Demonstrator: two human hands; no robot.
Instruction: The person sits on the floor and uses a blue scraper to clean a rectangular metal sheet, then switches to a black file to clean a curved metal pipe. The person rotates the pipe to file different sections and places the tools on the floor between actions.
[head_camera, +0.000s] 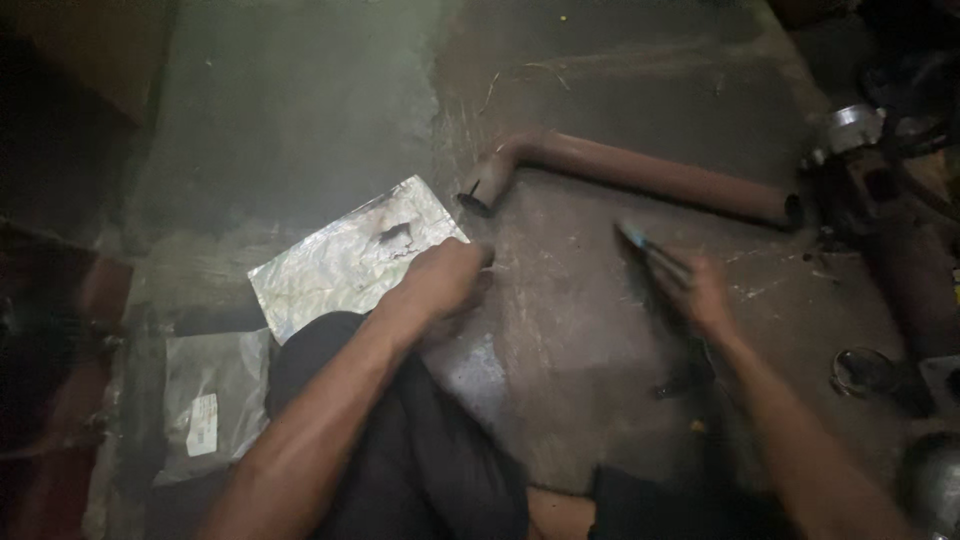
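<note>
One clear plastic bag (213, 400) with a white label lies flat on the dark concrete floor (300, 120); what is in it cannot be told. Beside it lies one crinkled silver foil sheet (350, 255) with a dark smudge on it. The left hand (440, 282) is curled shut at the sheet's right edge, its contents hidden. The right hand (695, 290) grips one blurred slim tool with a bluish tip (650, 255). One brown bent metal pipe (640, 170) lies beyond both hands.
</note>
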